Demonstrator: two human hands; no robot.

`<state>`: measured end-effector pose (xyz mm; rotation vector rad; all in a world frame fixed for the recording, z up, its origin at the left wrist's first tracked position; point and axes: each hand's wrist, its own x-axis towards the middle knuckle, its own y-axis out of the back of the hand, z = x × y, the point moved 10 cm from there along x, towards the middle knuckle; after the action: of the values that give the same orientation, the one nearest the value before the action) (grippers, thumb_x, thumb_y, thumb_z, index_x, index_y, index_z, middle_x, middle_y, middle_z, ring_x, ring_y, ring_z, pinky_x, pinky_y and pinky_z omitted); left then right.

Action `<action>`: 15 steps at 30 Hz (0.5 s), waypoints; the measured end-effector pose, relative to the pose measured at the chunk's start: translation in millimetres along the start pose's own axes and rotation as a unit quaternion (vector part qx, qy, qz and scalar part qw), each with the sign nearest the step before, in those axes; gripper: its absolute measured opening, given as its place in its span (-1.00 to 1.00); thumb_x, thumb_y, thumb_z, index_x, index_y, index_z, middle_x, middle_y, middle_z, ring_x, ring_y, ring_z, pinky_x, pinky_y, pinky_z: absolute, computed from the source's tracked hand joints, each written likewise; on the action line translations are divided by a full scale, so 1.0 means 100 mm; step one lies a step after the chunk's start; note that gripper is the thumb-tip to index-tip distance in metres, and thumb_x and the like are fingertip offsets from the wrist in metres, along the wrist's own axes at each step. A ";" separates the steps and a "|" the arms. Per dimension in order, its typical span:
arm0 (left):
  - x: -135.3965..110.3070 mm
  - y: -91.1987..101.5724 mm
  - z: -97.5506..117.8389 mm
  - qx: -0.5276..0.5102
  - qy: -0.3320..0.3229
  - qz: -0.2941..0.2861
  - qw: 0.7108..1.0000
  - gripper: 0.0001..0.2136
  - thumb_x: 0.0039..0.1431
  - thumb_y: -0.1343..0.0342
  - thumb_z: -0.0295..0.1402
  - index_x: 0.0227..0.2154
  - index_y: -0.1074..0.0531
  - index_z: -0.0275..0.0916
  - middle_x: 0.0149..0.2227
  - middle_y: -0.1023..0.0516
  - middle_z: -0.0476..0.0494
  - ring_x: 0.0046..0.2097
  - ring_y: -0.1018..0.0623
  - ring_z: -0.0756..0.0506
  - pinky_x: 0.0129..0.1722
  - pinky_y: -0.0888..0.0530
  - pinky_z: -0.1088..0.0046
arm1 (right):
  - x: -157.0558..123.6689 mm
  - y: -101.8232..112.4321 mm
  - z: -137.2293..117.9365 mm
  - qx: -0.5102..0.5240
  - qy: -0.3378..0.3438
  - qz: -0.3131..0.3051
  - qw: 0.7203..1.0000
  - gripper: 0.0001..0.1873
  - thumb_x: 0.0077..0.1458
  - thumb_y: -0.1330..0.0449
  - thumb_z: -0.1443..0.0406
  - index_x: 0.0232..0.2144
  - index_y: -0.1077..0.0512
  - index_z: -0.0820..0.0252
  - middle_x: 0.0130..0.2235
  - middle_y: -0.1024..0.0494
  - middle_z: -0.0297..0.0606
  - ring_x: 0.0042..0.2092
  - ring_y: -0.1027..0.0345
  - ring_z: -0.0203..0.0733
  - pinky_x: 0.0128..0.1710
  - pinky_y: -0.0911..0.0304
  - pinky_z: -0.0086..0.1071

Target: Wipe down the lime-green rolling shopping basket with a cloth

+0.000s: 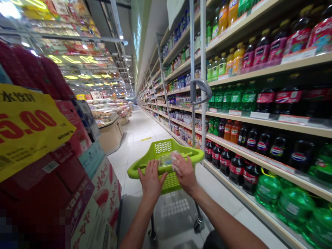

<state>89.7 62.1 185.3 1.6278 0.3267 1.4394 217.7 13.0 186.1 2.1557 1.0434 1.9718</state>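
Observation:
A lime-green shopping cart [195, 155] stands in the aisle in front of me. My left hand [151, 178] rests on its near rim, fingers stretched out flat over the edge. My right hand [184, 170] is on the rim beside it, with its fingers curled round a crumpled clear wrapper [174, 159] that I cannot make out well. Both forearms reach in from the bottom of the view.
Shelves of soda bottles [249, 145] line the right side, with green bottles [290, 204] low down. A grey ladder rail [199, 90] stands against the shelves. Stacked red cartons with a yellow price sign [28, 128] crowd the left. The tiled aisle [145, 131] runs ahead.

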 end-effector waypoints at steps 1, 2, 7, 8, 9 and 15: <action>0.00 0.00 0.00 0.000 -0.005 -0.003 1.000 -0.58 0.07 0.01 -0.28 0.02 -0.27 -0.28 0.07 -0.34 -0.33 0.11 -0.30 -0.28 0.09 0.01 -0.19 | 0.03 -0.09 -0.17 0.007 0.030 -0.019 0.999 -0.70 0.07 0.04 0.38 -0.15 -0.35 0.11 0.09 -0.32 -0.27 0.13 -0.14 -0.10 0.20 0.18 -0.14; 0.00 0.00 -0.01 0.002 -0.010 -0.006 1.000 -0.58 0.07 0.01 -0.29 0.02 -0.27 -0.28 0.07 -0.33 -0.34 0.10 -0.30 -0.28 0.09 0.01 -0.19 | 0.04 -0.14 -0.27 0.011 0.051 -0.030 0.998 -0.70 0.07 0.03 0.36 -0.15 -0.35 0.10 0.09 -0.32 -0.28 0.13 -0.13 -0.11 0.21 0.19 -0.16; -0.05 0.08 -0.24 0.017 0.000 0.023 1.000 -0.59 0.08 0.01 -0.23 -0.01 -0.30 -0.30 0.06 -0.34 -0.35 0.11 -0.29 -0.31 0.11 0.09 -0.19 | -0.02 0.11 0.32 -0.017 -0.040 0.029 0.999 -0.70 0.07 0.04 0.37 -0.15 -0.37 0.12 0.01 -0.41 -0.20 0.12 -0.16 -0.10 0.17 0.16 -0.03; -0.07 0.09 -0.27 0.016 0.003 0.030 0.999 -0.60 0.09 0.02 -0.23 -0.03 -0.31 -0.30 0.05 -0.36 -0.35 0.11 -0.30 -0.30 0.11 0.10 -0.18 | -0.04 0.19 0.48 -0.023 -0.076 0.047 0.996 -0.70 0.06 0.03 0.36 -0.16 -0.37 0.13 -0.01 -0.43 -0.17 0.11 -0.16 -0.09 0.15 0.15 0.00; -0.08 0.10 -0.27 0.014 0.003 0.035 0.999 -0.61 0.10 0.02 -0.23 -0.04 -0.32 -0.30 0.04 -0.38 -0.34 0.10 -0.31 -0.29 0.12 0.10 -0.16 | -0.06 0.23 0.58 -0.025 -0.104 0.059 0.992 -0.71 0.06 0.02 0.36 -0.17 -0.38 0.15 -0.03 -0.44 -0.15 0.10 -0.17 -0.08 0.14 0.14 0.03; -0.08 0.09 -0.14 -0.002 -0.010 0.036 0.999 -0.64 0.10 0.03 -0.23 -0.08 -0.35 -0.30 -0.04 -0.45 -0.33 0.03 -0.38 -0.27 0.12 0.14 -0.16 | 0.06 -0.12 -0.13 0.038 0.009 -0.019 0.999 -0.68 0.05 0.04 0.39 -0.15 -0.36 0.09 0.07 -0.34 -0.22 0.14 -0.11 -0.17 0.17 0.19 -0.07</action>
<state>71.5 58.2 185.7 1.6658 0.2560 1.4754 200.3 20.1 188.4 2.1409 1.1730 1.9699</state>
